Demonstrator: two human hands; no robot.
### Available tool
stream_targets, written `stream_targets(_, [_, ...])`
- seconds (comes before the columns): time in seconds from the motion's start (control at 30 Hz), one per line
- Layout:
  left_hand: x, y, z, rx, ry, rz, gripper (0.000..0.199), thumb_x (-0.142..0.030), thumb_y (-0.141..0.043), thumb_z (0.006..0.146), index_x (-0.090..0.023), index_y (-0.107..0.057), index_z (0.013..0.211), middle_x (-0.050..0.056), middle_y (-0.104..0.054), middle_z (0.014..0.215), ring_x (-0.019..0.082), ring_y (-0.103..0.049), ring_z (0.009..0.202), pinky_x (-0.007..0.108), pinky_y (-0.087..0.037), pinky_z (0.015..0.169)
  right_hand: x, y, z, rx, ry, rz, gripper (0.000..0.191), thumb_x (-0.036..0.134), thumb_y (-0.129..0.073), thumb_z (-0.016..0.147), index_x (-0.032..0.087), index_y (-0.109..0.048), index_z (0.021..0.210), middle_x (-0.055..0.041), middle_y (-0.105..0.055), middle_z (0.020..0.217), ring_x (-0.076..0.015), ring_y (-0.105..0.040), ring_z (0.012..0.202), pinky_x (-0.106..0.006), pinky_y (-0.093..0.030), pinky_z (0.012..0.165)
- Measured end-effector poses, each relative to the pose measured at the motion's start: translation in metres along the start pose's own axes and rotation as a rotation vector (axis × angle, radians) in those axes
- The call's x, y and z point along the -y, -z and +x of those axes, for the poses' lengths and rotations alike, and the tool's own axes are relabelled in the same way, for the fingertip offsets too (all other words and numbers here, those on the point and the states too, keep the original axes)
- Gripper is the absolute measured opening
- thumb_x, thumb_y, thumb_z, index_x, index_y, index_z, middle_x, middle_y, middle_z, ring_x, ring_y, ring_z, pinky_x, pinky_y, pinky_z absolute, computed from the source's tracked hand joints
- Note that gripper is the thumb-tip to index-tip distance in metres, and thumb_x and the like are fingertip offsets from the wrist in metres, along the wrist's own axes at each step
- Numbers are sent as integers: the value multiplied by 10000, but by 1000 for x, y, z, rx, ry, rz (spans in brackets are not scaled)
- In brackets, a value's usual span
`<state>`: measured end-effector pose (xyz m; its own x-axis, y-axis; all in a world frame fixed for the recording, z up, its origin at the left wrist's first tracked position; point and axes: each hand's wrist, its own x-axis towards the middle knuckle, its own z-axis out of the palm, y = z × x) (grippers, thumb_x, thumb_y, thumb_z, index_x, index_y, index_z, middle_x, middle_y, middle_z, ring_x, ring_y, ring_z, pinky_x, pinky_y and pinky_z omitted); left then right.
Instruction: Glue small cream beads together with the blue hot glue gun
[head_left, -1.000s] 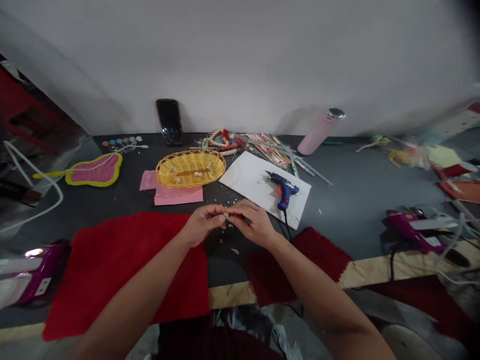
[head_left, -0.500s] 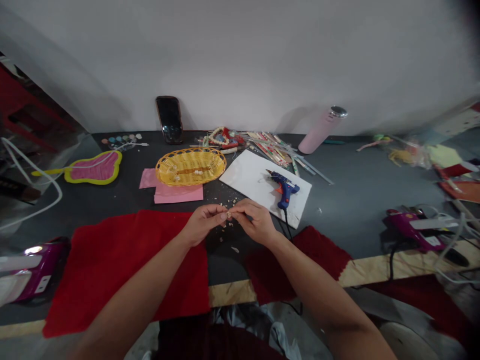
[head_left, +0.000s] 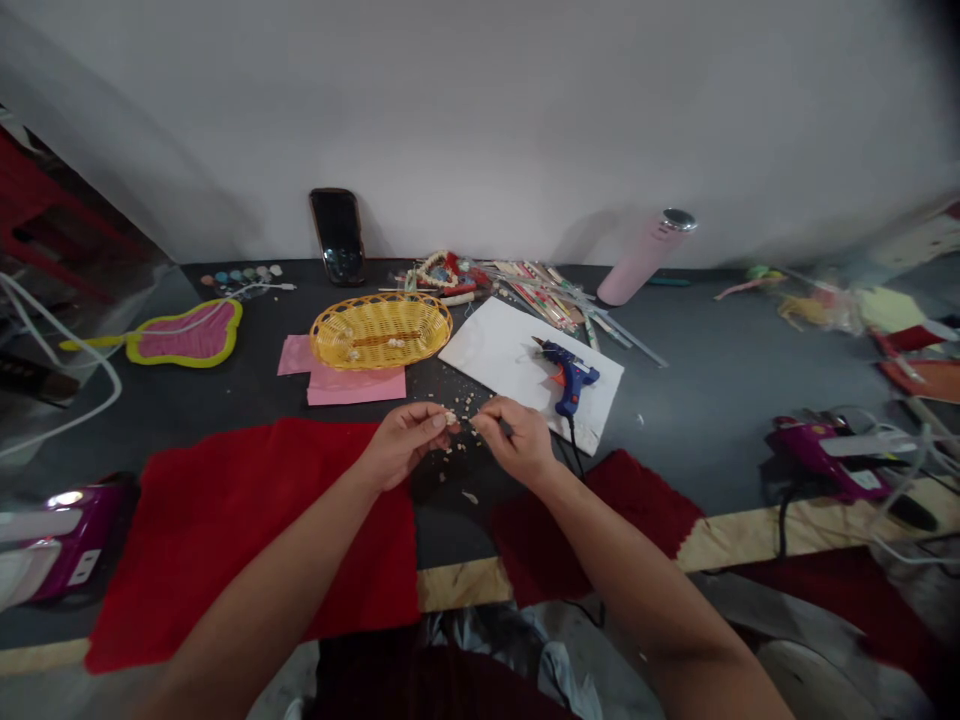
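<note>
Between the thumb and fingers of my left hand (head_left: 409, 440) is a small cream-coloured piece (head_left: 451, 418), too small to name surely. My right hand (head_left: 517, 440) is pinched just to the right of it, a short gap away; whatever its fingertips hold is hidden. Tiny pale bits (head_left: 459, 440) lie scattered on the dark table under and around both hands. Behind my left hand stands a yellow woven basket (head_left: 382, 350) with a few small pale pieces inside. A blue glue gun (head_left: 571, 380) rests on a white board (head_left: 495, 345) beyond my right hand.
Red cloth (head_left: 255, 530) covers the table's left front, and a darker red cloth (head_left: 637, 505) lies under my right forearm. Pink paper (head_left: 356, 387) sits under the basket. A phone (head_left: 339, 238) and a pink bottle (head_left: 646, 258) stand by the wall. Packaged sticks (head_left: 544, 295) lie between them.
My hands, whose fingertips met before, have moved slightly apart. The cream-coloured piece stays in my left fingers and now shows more clearly.
</note>
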<state>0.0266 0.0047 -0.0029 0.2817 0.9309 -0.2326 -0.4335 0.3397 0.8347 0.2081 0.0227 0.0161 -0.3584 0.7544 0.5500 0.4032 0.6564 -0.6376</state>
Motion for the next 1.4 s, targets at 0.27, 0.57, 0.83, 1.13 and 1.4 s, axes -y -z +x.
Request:
stream_targets(0.27, [1, -3, -1, 33, 20, 0, 213, -317, -707, 708, -128, -640, 781, 9, -584, 687, 83, -518, 605, 220, -409, 619, -10, -13, -5, -16, 191, 2, 185, 212, -619, 814, 247, -643, 994, -57, -665, 890, -153, -627, 811, -289, -544, 716])
stream_targets(0.57, [4, 2, -2, 86, 25, 65, 194, -293, -694, 726, -126, -637, 806, 14, -586, 688, 88, -513, 607, 227, -390, 618, -9, -10, -5, -19, 245, 18, 198, 148, -589, 819, 231, -650, 989, -58, -665, 890, -136, -625, 810, -263, -543, 701])
stream_targets(0.83, [2, 0, -1, 91, 35, 7, 196, -292, -690, 729, -121, -641, 812, 51, -630, 805, 89, -531, 626, 226, -417, 616, -4, -5, -2, -29, 155, 41, 139, 115, -543, 834, 196, -607, 927, -57, -661, 807, -139, -618, 763, -285, -533, 698])
stream_targets(1.13, [4, 1, -1, 67, 25, -61, 169, -262, -710, 709, -133, -643, 794, 7, -601, 665, 86, -540, 596, 223, -413, 617, -4, -9, -2, -20, 231, 7, 111, 137, -620, 788, 201, -590, 873, -43, -662, 774, -135, -618, 717, -259, -523, 657])
stream_targets(1.4, [3, 1, 0, -33, -15, 57, 192, -257, -754, 654, -129, -669, 769, 2, -619, 636, 83, -530, 590, 215, -384, 604, -5, -10, -1, 52, 202, 0, 85, 114, -541, 788, 198, -550, 791, -26, -614, 724, -119, -568, 655, -235, -472, 613])
